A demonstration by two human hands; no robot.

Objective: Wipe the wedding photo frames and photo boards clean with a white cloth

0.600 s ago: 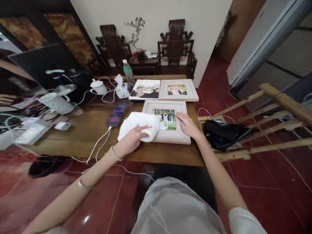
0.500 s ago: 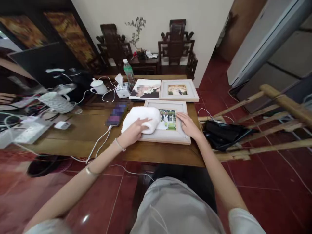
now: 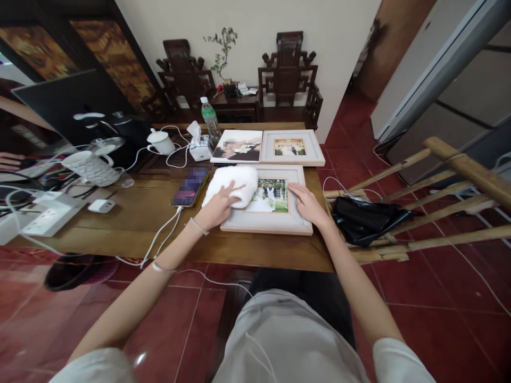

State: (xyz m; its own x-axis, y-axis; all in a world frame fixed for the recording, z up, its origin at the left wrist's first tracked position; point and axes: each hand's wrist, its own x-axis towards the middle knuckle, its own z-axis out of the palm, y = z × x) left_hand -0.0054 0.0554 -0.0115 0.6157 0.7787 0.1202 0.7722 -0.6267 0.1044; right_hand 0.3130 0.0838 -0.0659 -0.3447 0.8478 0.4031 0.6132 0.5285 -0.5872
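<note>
My left hand grips a fluffy white cloth from above, some fingers spread over it. The cloth lies across the upper left part of a light-framed picture frame, which rests flat near the table's front edge. Its photo of two people outdoors shows beside the cloth. On the frame's right side lies my right hand, fingers stretched out and open. Behind it are a second framed picture and a flat photo panel.
Left of the cloth lies a phone with a charging cable. A tissue box, bottle, lidded cup, mug and power strip stand farther off. A bamboo rack holds a black bag at right.
My left hand and the cloth have shifted slightly up and away, uncovering more of the photo and the frame's lower left corner. My right hand stays in place.
</note>
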